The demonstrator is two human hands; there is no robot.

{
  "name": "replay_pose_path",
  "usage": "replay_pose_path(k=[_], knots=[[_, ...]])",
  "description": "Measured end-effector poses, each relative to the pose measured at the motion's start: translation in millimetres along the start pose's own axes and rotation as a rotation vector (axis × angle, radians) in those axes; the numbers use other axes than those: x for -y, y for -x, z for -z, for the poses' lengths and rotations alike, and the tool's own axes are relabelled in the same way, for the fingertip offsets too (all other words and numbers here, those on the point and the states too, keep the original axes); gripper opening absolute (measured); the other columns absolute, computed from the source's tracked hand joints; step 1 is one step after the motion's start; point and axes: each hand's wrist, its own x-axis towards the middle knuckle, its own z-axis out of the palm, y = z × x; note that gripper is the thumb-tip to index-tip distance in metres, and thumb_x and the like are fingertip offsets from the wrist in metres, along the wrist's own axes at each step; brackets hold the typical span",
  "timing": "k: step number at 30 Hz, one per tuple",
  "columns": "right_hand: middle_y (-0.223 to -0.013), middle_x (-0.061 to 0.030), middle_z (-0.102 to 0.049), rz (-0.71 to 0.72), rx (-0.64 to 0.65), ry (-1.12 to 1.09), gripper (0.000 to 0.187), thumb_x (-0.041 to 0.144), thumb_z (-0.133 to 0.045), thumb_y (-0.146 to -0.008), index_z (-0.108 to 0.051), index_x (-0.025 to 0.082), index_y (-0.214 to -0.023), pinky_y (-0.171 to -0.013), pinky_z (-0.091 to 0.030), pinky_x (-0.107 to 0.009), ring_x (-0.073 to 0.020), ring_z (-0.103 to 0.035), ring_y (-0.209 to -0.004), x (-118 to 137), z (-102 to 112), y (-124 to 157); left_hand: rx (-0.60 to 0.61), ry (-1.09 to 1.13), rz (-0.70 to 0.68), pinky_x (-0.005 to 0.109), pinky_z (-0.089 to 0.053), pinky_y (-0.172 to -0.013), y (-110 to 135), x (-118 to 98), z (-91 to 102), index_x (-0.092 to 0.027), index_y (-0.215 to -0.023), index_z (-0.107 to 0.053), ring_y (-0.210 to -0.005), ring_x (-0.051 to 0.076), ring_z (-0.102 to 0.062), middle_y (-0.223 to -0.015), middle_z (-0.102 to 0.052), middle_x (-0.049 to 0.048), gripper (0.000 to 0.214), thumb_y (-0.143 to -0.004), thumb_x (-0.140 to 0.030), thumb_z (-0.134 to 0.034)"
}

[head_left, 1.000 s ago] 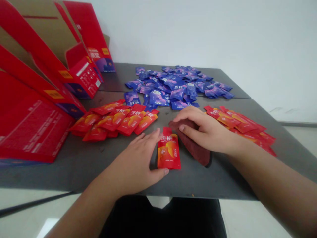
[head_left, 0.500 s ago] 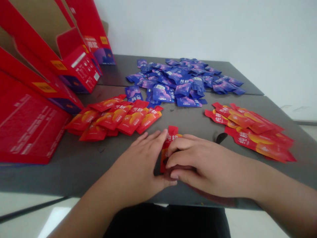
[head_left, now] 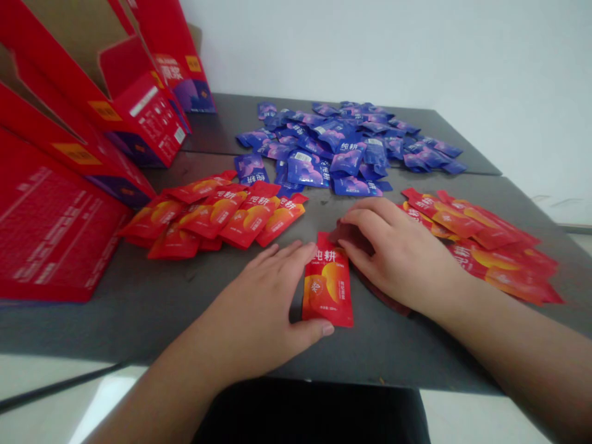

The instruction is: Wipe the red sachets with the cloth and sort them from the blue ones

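Note:
A red sachet with yellow-orange fruit print lies face up on the dark table in front of me. My left hand is spread flat along its left side, fingertips at the upper left edge and thumb over the lower part. Just right of the sachet's top, my right hand has its fingers curled round a dark brownish-red cloth, most of which is hidden beneath the palm. Overlapping red sachets lie in a left pile and a right pile, the latter partly behind my right wrist.
A heap of purple sachets covers the table's far middle. Several open red cartons line the left side. The table's front edge runs close to my lap, and a white wall stands behind.
My right hand has moved up and to the right with the cloth, off the sachet, whose front now shows. My left hand has stayed about where it was.

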Motion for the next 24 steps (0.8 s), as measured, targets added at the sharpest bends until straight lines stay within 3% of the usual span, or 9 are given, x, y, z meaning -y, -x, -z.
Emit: replay_pose_path(k=[4, 7, 9, 12, 16, 21, 24], knots=[[-0.138, -0.0136, -0.065, 0.202, -0.103, 0.194, 0.027, 0.023, -0.056, -0.105, -0.063, 0.026, -0.13, -0.101, -0.053, -0.059, -0.038, -0.063, -0.122, 9.4, 13.5, 7.4, -0.031, -0.006, -0.008, 0.05, -0.031, -0.132, 0.2, -0.4, -0.6, -0.02, -0.164, -0.036, -0.155, 0.031, -0.042, -0.169, -0.044, 0.0099, 0.098, -0.085, -0.062, -0.077], [-0.132, -0.0138, -0.07, 0.354, 0.063, 0.198, 0.02, 0.024, -0.055, -0.105, -0.069, 0.021, -0.119, -0.093, -0.055, -0.057, -0.0377, -0.065, -0.117, 24.4, 18.4, 7.3, -0.024, -0.005, -0.027, 0.048, -0.029, -0.133, -1.2, -1.1, 0.1, -0.018, -0.164, -0.035, -0.155, 0.028, -0.043, -0.169, -0.044, 0.0109, 0.098, -0.086, -0.06, -0.077], [-0.124, -0.0128, -0.073, 0.382, 0.188, 0.092, 0.019, 0.025, -0.056, -0.105, -0.071, 0.02, -0.115, -0.096, -0.055, -0.056, -0.0361, -0.065, -0.116, 31.3, 18.5, 4.8, -0.016, 0.005, -0.028, 0.049, -0.03, -0.132, -2.4, -1.5, 0.9, -0.016, -0.164, -0.034, -0.155, 0.029, -0.044, -0.168, -0.044, 0.0128, 0.099, -0.086, -0.059, -0.077], [-0.121, -0.0102, -0.073, 0.326, 0.235, -0.138, 0.019, 0.028, -0.054, -0.107, -0.068, 0.022, -0.117, -0.103, -0.053, -0.051, -0.0299, -0.068, -0.116, 32.7, 17.4, 2.9, -0.022, 0.018, -0.031, 0.051, -0.033, -0.13, -3.1, -1.7, 1.8, -0.015, -0.163, -0.035, -0.154, 0.032, -0.044, -0.168, -0.044, 0.015, 0.099, -0.085, -0.059, -0.077], [-0.137, -0.0147, -0.063, 0.126, 0.165, -0.262, 0.019, 0.032, -0.06, -0.104, -0.059, 0.019, -0.119, -0.09, -0.06, -0.04, -0.0262, -0.067, -0.116, 29.5, 14.9, 5.2, -0.025, 0.023, -0.036, 0.051, -0.033, -0.13, -2.1, -1.1, 1.8, -0.019, -0.162, -0.037, -0.154, 0.031, -0.045, -0.168, -0.044, 0.0124, 0.094, -0.087, -0.058, -0.077], [-0.12, -0.0092, -0.067, 0.086, 0.264, -0.121, 0.016, 0.034, -0.056, -0.105, -0.065, 0.024, -0.114, -0.1, -0.053, -0.054, -0.0307, -0.065, -0.111, 33.8, 12.9, 5.3, -0.016, -0.014, -0.029, 0.051, -0.034, -0.13, -1.4, -0.5, 0.6, -0.016, -0.166, -0.032, -0.156, 0.032, -0.042, -0.171, -0.04, 0.0135, 0.1, -0.088, -0.063, -0.074], [-0.117, -0.0084, -0.068, 0.075, 0.309, -0.065, 0.02, 0.039, -0.055, -0.107, -0.067, 0.026, -0.116, -0.097, -0.053, -0.055, -0.031, -0.066, -0.107, 37.4, 15.4, 6.0, -0.007, -0.021, -0.023, 0.053, -0.034, -0.13, -1.6, -0.8, 0.2, -0.015, -0.166, -0.032, -0.156, 0.033, -0.041, -0.171, -0.039, 0.0145, 0.102, -0.088, -0.064, -0.074]])
